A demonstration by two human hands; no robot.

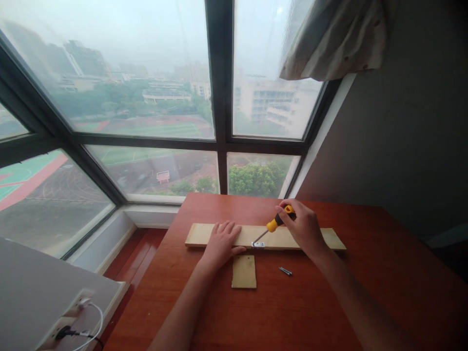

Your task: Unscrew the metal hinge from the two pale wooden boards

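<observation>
A long pale wooden board [310, 239] lies crosswise on the reddish table. My left hand [223, 241] rests flat on it, fingers stretched over its left half. In my right hand [305, 226] is a screwdriver [272, 225] with a yellow and black handle, tilted down to the left. Its tip meets a small silver metal plate [258, 245], which looks like a hinge, at the board's near edge. Whether a screw sits under the tip is too small to tell. A small rectangular wooden piece [244, 273] with two holes lies just below the board.
Small metal pieces [285, 271], perhaps screws, lie on the table [292, 312] right of the small wooden piece. Windows [146, 170] stand beyond the table. A curtain [336, 44] hangs at upper right. A wall socket with plugged cables [64, 332] is at lower left.
</observation>
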